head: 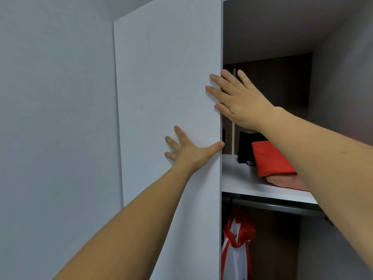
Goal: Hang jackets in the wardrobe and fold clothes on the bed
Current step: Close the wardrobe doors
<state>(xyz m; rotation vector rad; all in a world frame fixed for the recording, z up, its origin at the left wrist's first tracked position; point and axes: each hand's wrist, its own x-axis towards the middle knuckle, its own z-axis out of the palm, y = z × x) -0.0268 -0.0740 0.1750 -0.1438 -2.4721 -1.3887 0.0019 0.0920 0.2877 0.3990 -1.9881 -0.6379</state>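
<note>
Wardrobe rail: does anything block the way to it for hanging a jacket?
Partly. The white door, with both hands flat on it (left hand, right hand), covers the wardrobe's left side. To its right the rail under the shelf is exposed, a red-and-white garment hanging there.

**Soft, even light outside; dim inside**

The light on the door in front of me is flat and cool, with no glare. The wardrobe interior falls into brown shadow (deepest at the back). Focus is fairly sharp at centre; my forearms soften slightly toward the lower corners, where the wide lens bends straight edges.
</note>
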